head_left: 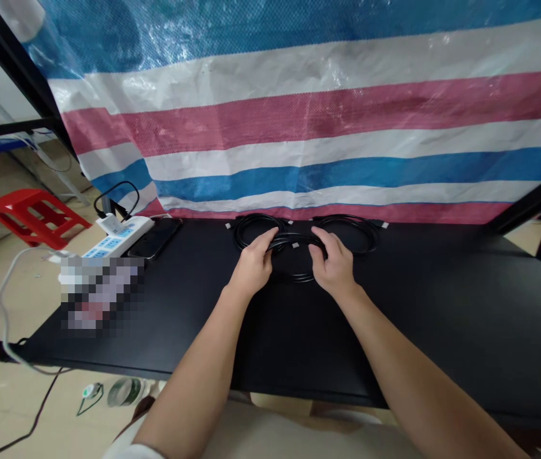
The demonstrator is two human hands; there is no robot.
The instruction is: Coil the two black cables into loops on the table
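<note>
Both of my hands rest on a coiled black cable (293,242) lying on the black table (443,306), near its far edge. My left hand (252,264) grips the coil's left side with curled fingers. My right hand (332,261) pinches the coil's right side. Two more black coiled cables lie behind it: one at the left (251,224) and one at the right (356,228), both with small white ends.
A white power strip (120,237) and a dark phone (155,238) lie at the table's far left. A blurred patch covers something at the left edge. A striped tarp (328,121) hangs behind. A red stool (36,215) stands on the floor at left.
</note>
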